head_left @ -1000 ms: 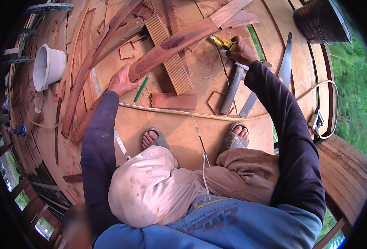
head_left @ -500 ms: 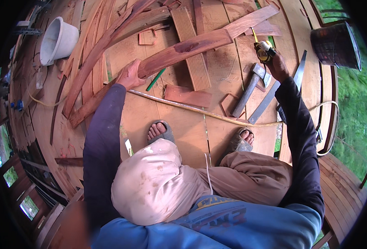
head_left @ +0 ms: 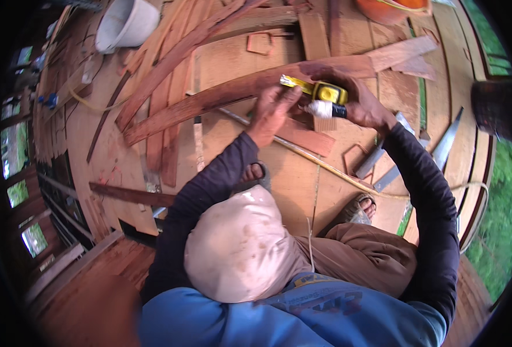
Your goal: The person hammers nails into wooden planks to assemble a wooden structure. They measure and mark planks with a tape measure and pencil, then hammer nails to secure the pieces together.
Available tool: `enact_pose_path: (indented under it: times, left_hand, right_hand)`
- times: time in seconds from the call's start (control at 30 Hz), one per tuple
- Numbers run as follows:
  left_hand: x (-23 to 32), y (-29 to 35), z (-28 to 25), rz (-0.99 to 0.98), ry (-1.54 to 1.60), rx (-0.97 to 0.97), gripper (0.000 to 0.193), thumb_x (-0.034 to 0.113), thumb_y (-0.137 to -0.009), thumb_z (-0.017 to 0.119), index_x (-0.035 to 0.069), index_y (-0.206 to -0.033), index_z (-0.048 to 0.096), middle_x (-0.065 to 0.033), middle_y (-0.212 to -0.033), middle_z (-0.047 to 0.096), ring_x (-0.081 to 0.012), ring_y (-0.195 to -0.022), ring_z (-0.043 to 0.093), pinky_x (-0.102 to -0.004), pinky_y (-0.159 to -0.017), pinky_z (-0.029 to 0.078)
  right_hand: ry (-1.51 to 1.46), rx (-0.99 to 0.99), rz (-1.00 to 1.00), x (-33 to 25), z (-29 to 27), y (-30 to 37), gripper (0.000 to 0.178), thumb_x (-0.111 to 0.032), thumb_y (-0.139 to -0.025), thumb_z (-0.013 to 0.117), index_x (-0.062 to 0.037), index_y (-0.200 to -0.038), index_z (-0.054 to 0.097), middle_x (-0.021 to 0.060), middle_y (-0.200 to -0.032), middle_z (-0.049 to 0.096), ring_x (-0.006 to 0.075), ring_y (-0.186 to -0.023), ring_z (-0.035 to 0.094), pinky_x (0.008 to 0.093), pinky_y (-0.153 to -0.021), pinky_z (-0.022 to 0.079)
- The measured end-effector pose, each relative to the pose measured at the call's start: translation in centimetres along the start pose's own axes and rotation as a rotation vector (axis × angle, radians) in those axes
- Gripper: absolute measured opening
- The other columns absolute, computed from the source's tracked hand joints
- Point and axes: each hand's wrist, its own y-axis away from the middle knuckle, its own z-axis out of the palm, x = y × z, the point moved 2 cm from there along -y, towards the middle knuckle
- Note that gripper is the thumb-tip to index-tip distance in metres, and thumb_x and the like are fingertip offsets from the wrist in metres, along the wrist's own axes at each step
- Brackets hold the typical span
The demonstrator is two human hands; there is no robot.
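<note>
My right hand (head_left: 367,105) is closed around a yellow and black tape measure (head_left: 330,92). A small white piece with a black end (head_left: 320,109) sits against the tape's near side; I cannot tell its kind. A short length of yellow blade (head_left: 296,84) sticks out to the left. The fingers of my left hand (head_left: 272,113) close on that blade near its end. Both hands are above a long, slightly curved reddish wooden beam (head_left: 204,99), which lies across other boards and passes partly behind them.
A hatchet (head_left: 372,159) and a handsaw (head_left: 448,139) lie at the right. A long thin rod (head_left: 331,168) crosses the plank floor before my feet. Around the work stand a white bucket (head_left: 127,26), an orange bucket (head_left: 392,10) and a dark bucket (head_left: 496,110).
My left hand has let go of the beam and moved right to the tape blade. My right hand has brought the tape measure left and nearer. The view has shifted left.
</note>
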Motion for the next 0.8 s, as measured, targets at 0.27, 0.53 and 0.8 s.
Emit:
enact_pose_path:
  times: [0.27,0.53,0.8]
  left_hand:
    - [1.2,2.2,-8.1,0.052,0.244,0.381,0.012,0.018,-0.098,0.067,0.007,-0.094,0.063,-0.0037,-0.078,0.067,-0.0144,-0.066,0.065,-0.0291,-0.067,0.054]
    - [3.3,13.5,-36.5,0.123,0.165,1.215,0.01,0.017,-0.098,0.064,0.009,-0.095,0.058,-0.0012,-0.077,0.058,-0.0151,-0.063,0.059,-0.0305,-0.063,0.055]
    - [-0.8,14.2,-38.0,-0.014,0.351,1.31,0.026,0.036,-0.105,0.056,0.01,-0.099,0.058,-0.0023,-0.083,0.057,-0.017,-0.076,0.06,-0.0349,-0.073,0.055]
  right_hand:
    - [0.5,-0.211,0.104,-2.3,1.5,-0.6,0.072,-0.023,-0.079,0.081,-0.0105,-0.143,0.051,0.0182,-0.128,0.063,0.0387,-0.118,0.062,0.0452,-0.102,0.049]
    - [0.694,-0.06,0.244,1.3,-7.3,4.0,0.054,-0.007,-0.076,0.074,-0.0059,-0.128,0.06,0.0148,-0.12,0.063,0.0358,-0.115,0.06,0.0426,-0.101,0.046]
    - [0.716,-0.187,0.065,-0.5,-0.9,-2.4,0.051,-0.01,-0.077,0.075,-0.0065,-0.126,0.06,0.016,-0.119,0.062,0.0374,-0.113,0.06,0.0457,-0.097,0.049]
